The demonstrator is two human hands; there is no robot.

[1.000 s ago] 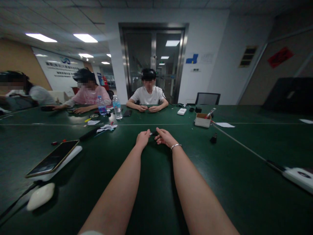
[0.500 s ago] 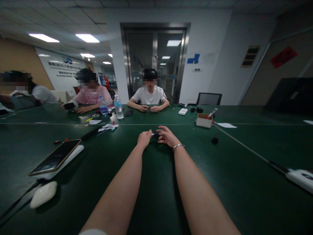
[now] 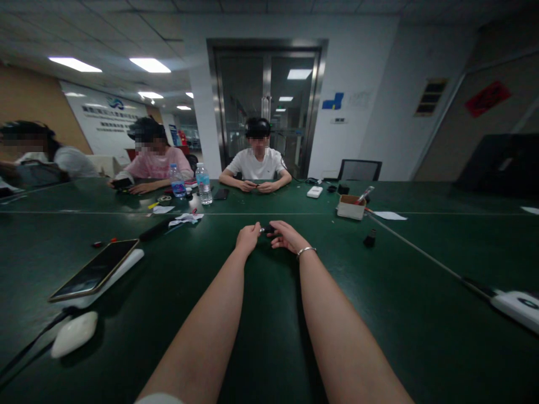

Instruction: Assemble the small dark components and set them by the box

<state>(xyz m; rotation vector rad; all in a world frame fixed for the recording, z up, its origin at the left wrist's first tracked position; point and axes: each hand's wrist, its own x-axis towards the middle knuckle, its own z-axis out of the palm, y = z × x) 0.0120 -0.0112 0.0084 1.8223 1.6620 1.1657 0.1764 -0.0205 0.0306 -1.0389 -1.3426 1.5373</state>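
Observation:
Above the green table, my left hand is closed in a pinch at the silvery end of a small black-and-silver object. My right hand has its thumb and forefinger on the object's black end, with the other fingers loosely curled. The object lies level between the two hands. Fingers cover its ends, and it is too small to tell its kind. A bracelet circles my right wrist.
A phone lies on a white item at left, near a white rounded case. Beyond are water bottles and seated people. At right are a small box, a small dark item and a white device with a cord.
My right fingers have closed in from a spread pose onto the object's black end. My left hand keeps its pinch in about the same place.

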